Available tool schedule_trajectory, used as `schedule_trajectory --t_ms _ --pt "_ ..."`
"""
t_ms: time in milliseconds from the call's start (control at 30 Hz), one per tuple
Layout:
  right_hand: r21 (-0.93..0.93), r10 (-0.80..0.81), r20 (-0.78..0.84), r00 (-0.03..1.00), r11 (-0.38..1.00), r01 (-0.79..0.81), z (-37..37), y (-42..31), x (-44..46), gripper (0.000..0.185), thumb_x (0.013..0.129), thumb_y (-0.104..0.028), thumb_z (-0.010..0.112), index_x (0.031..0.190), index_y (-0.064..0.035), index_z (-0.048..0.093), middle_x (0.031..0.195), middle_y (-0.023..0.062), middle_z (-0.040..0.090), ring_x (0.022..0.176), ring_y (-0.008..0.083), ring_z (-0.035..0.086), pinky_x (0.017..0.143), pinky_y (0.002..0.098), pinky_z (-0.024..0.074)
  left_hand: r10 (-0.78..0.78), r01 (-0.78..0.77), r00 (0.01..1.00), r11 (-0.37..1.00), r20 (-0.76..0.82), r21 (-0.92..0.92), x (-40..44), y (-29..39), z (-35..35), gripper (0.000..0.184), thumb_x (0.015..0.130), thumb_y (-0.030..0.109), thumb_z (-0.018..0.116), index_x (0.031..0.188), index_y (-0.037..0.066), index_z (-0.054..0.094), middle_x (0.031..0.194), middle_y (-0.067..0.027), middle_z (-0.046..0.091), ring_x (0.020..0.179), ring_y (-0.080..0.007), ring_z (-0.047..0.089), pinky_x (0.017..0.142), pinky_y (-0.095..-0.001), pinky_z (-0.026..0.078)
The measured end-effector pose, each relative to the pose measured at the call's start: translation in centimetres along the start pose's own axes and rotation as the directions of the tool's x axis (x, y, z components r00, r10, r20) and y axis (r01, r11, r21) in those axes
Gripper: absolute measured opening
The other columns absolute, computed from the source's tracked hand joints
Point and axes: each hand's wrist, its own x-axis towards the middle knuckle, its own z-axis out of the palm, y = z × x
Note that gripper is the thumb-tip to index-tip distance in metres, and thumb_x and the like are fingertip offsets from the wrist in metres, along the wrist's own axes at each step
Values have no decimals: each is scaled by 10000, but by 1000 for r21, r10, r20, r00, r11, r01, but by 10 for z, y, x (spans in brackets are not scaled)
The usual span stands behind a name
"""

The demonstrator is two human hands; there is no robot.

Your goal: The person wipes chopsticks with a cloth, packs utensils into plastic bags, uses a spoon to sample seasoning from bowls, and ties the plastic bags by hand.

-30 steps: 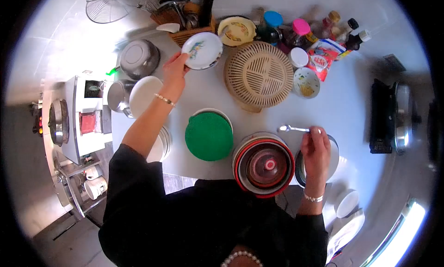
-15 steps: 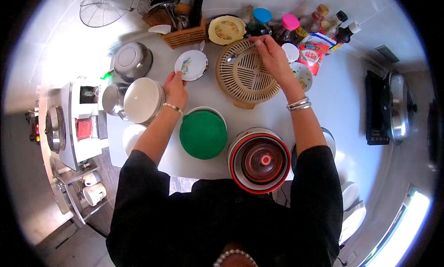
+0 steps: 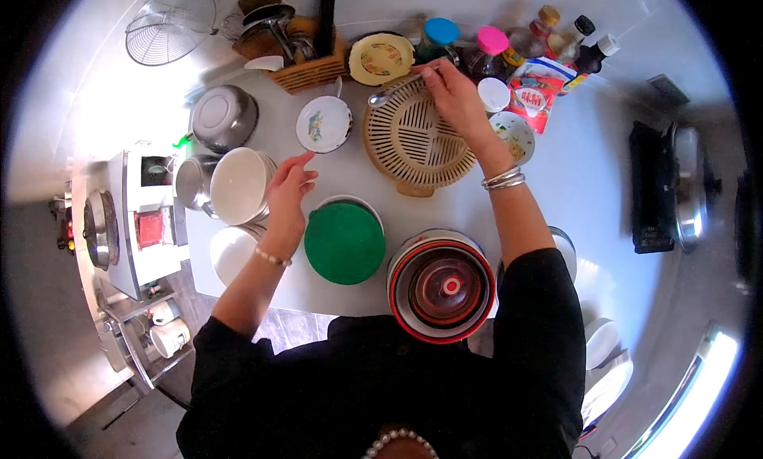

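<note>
Holding a spoon (image 3: 379, 100) by its handle, the right hand (image 3: 459, 105) is pinched narrow over the far side of the beige slotted cover (image 3: 421, 145), the spoon's bowl pointing toward the small floral plate (image 3: 322, 125). And here's the left hand (image 3: 287, 201), empty, fingers loosely parted, just beside that plate on the desk (image 3: 465, 203), between the stacked white bowls (image 3: 239, 186) and the green lid (image 3: 345, 243)! Whether the spoon touches the cover, one cannot tell.

Left hand (image 3: 288, 190) open, fingers loosely parted; right hand (image 3: 458, 97) farther forward, grip pinched between thumb and fingers.
</note>
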Motion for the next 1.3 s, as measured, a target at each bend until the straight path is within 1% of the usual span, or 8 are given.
schedule_trajectory --t_ms 200,367,467,567,667,1000,1200,1300 --pt "-22 33 -22 999 999 -34 3 5 0 292 893 -311 462 986 -43 535 877 211 605 851 391 571 726 443 449 465 -603 791 702 398 378 36 -14 58 305 798 65 526 1099 41 574 1133 -109 579 1038 -170 536 890 -279 408" --pt "-17 40 -41 998 999 -40 -7 14 4 271 895 -291 462 989 -49 541 881 194 606 862 379 574 726 416 451 353 -449 881 835 316 319 51 0 97 336 786 93 541 1119 56 567 1038 -114 616 958 -147 567 839 -255 426" --pt "-40 75 -30 997 996 -76 -9 17 3 259 915 -286 467 970 -47 550 814 75 586 776 149 539 707 282 425 306 -398 900 868 311 298 50 5 99 350 772 118 558 1115 49 566 1028 -106 619 919 -144 579 817 -247 434" --pt "27 85 -13 996 996 -84 -10 19 4 262 914 -284 464 968 -41 546 792 85 582 754 157 537 701 284 425 334 -432 888 842 316 324 54 0 96 353 761 135 570 1102 44 574 1016 -88 624 889 -142 586 803 -246 441" --pt "-103 164 7 986 981 -162 -12 6 2 284 885 -295 478 967 -33 549 877 192 608 871 364 579 736 385 445 318 -423 892 836 321 348 62 -15 89 349 753 149 576 1086 45 585 1009 -83 627 880 -155 593 800 -253 448" --pt "-70 201 70 977 978 -196 -15 9 -18 296 884 -299 473 948 -24 560 841 188 611 816 333 592 725 371 442 382 -529 835 753 395 390 38 -22 77 312 748 179 560 1033 69 622 961 -95 645 827 -216 624 764 -295 474" --pt "63 196 53 979 978 -199 -20 12 -29 279 883 -282 498 943 -17 565 778 129 599 745 205 567 700 313 436 145 -274 936 872 320 406 83 25 91 272 742 162 566 986 69 643 806 -134 656 751 -294 632 711 -334 492" --pt "81 227 -44 973 972 -223 -28 9 -31 276 893 -271 494 939 -9 569 766 82 588 729 138 522 690 284 425 453 -554 828 570 330 607 118 22 103 242 742 142 566 958 76 652 829 -157 644 756 -306 619 689 -368 492"
